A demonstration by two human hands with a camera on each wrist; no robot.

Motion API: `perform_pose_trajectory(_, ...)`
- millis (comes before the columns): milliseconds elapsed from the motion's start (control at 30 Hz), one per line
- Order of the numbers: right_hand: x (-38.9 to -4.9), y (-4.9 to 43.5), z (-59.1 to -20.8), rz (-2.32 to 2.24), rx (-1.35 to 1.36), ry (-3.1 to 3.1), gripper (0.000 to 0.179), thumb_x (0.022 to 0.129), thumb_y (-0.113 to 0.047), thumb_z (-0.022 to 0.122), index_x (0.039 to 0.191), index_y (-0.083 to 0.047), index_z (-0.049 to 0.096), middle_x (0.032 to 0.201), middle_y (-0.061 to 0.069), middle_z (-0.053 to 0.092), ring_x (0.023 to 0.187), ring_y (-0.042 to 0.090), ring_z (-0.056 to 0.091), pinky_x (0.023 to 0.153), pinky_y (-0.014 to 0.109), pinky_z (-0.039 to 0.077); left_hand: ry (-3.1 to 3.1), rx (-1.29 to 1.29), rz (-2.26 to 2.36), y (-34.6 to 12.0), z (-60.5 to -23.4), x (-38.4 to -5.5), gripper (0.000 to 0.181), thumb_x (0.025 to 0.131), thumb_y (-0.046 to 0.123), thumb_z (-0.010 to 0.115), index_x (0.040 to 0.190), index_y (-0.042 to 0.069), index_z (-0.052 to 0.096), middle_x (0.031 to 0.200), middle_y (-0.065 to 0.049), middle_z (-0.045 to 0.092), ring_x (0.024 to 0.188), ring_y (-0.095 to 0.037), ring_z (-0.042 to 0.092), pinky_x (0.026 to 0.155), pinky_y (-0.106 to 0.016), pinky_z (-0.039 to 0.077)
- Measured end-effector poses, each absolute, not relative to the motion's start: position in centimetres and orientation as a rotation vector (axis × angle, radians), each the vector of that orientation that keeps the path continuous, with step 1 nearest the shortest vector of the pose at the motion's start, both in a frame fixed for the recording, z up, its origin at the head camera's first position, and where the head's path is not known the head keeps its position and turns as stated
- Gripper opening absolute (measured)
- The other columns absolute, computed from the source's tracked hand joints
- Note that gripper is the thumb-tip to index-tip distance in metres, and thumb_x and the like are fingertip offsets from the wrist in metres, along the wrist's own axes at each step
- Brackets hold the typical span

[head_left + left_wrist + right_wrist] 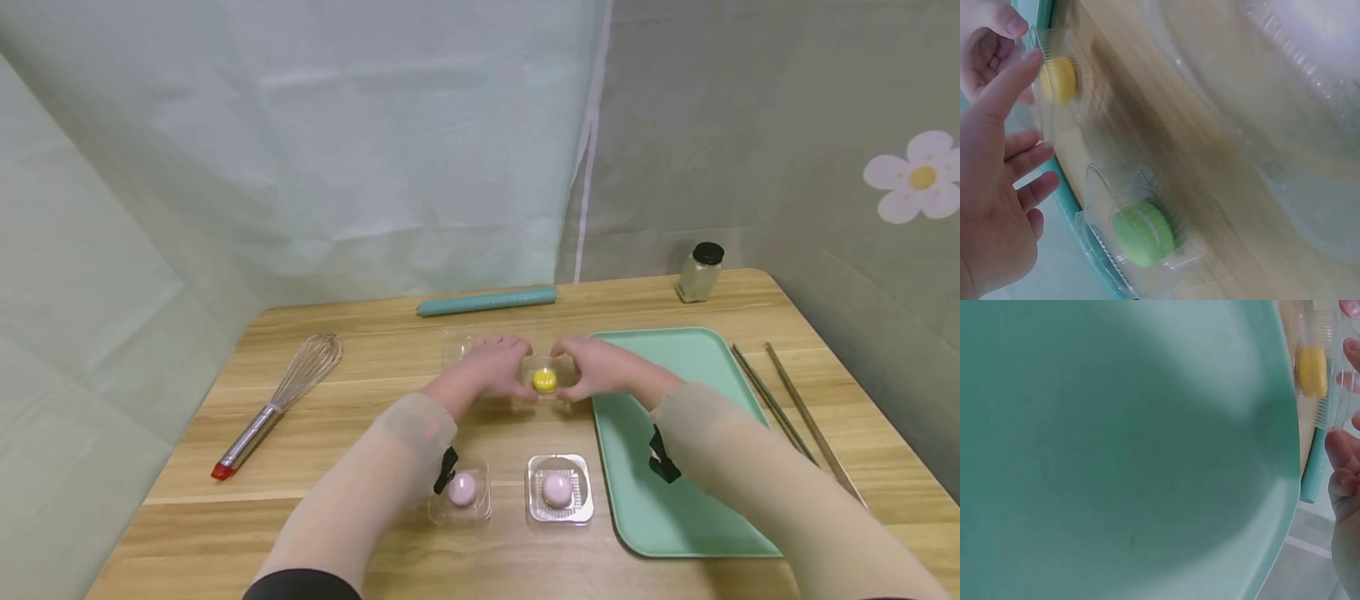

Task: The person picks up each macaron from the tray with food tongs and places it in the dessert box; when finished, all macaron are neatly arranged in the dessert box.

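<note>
Between both hands, a clear plastic box holding a yellow macaron (pixel 545 381) is over the wooden table, left of the tray's far end. My left hand (pixel 498 367) grips the box's left edge with thumb and fingers, and my right hand (pixel 597 367) grips its right edge. The left wrist view shows the box (pixel 1047 119) between the two hands. There, a green macaron (pixel 1143 233) lies in another clear box; the left hand mostly covers it in the head view. Closer to me, two clear boxes each hold a pale purple macaron (pixel 462 489), one left and one right.
A mint-green tray (pixel 675 525) lies on the right, partly under the right forearm. Two metal sticks (pixel 810 417) lie beyond it. A whisk (pixel 277 400) is at left, a teal rod-like thing (pixel 487 302) at the back, and a black-lidded jar (pixel 699 273) at back right.
</note>
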State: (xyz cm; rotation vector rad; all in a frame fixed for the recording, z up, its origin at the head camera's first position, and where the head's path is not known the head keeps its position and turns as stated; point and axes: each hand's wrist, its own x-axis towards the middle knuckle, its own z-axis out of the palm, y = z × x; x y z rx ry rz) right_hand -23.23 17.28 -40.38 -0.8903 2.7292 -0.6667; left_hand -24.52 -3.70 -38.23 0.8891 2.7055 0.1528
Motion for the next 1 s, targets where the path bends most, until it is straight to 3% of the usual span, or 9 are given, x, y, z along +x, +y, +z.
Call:
perform_pose_trajectory(267, -23.13, 16.99, -40.57, -0.612, -0.896, 2.760, 0.062, 0.074, -0.036, 0.076, 0.121, -0.004, 0.051, 0.097, 0.003, 0.058, 0.074, 0.014, 0.051, 0.070, 0.034, 0.046, 2.690, 0.925, 0.045, -3.60, -37.89, -24.53, 0.079, 0.074, 0.056, 0.070, 0.135, 0.014, 0.044, 0.139, -0.004, 0.045, 0.127, -0.027, 0.038, 0.107, -0.047, 0.023)
perform_pose_trajectory(500, -23.07, 17.12, -40.66, -0.627, -0.855, 2.735, 0.061, 0.072, -0.037, 0.079, 0.118, -0.007, 0.053, 0.113, 0.008, 0.057, 0.101, 0.021, 0.054, 0.089, 0.041, 0.045, 2.677, 0.940, 0.019, -3.73, -37.75, -24.24, 0.074, 0.077, 0.053, 0.067, 0.135, 0.014, 0.044, 0.139, -0.004, 0.045, 0.128, -0.027, 0.038, 0.108, -0.047, 0.021)
perform_pose_trajectory(833, -23.30, 17.19, -40.93, -0.634, -0.819, 2.740, 0.065, 0.072, -0.039, 0.079, 0.120, -0.001, 0.053, 0.110, 0.009, 0.057, 0.094, 0.019, 0.053, 0.085, 0.039, 0.046, 2.683, 0.876, 0.034, -3.46, -37.70, -24.12, 0.069, 0.080, 0.043, 0.069, 0.137, 0.014, 0.043, 0.142, -0.005, 0.042, 0.132, -0.030, 0.033, 0.109, -0.050, 0.017)
perform_pose_trajectory(1000, -23.19, 17.18, -40.86, -0.639, -0.813, 2.743, 0.065, 0.073, -0.038, 0.079, 0.120, -0.002, 0.053, 0.114, 0.012, 0.057, 0.100, 0.022, 0.054, 0.089, 0.041, 0.045, 2.685, 0.872, 0.020, -3.48, -37.66, -23.96, 0.068, 0.083, 0.044, 0.067, 0.138, 0.013, 0.043, 0.143, -0.005, 0.041, 0.133, -0.029, 0.032, 0.109, -0.049, 0.018)
